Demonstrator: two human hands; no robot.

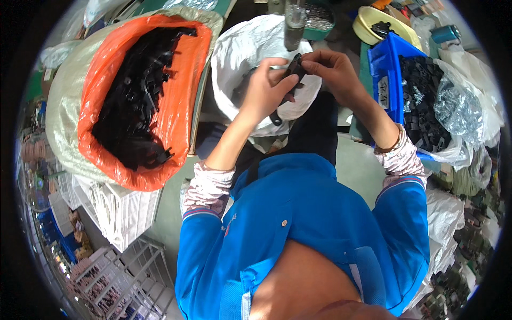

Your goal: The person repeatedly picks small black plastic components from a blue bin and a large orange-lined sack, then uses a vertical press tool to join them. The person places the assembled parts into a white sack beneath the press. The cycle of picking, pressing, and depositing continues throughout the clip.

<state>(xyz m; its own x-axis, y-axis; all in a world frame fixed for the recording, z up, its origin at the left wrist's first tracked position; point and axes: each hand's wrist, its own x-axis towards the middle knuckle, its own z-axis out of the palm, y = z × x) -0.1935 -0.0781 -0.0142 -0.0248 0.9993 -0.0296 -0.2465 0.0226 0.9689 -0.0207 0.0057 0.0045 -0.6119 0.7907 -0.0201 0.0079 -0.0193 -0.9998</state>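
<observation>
My left hand (pixel 265 89) is closed around a long black plastic part (pixel 293 70), thumb along its side. The lower end of the part sticks out below the palm, over a white plastic bag (pixel 234 48) with an open mouth. At the upper end of the part, the thumb and fingertips of my right hand (pixel 333 72) are pinched together. Whatever small piece may be between them is too small to make out. Just beyond both hands stands an upright grey metal cylinder (pixel 294 29), its lower tip close to the black part.
On the left, an orange-lined sack (pixel 178 101) holds many black plastic parts. A blue bin (pixel 388 69) with small black pieces and a clear bag of metal bits (pixel 461 109) stands right. Behind are a yellow basin (pixel 364 26) and a green bowl (pixel 320 33). Bundled white sheets (pixel 120 213) lie lower left.
</observation>
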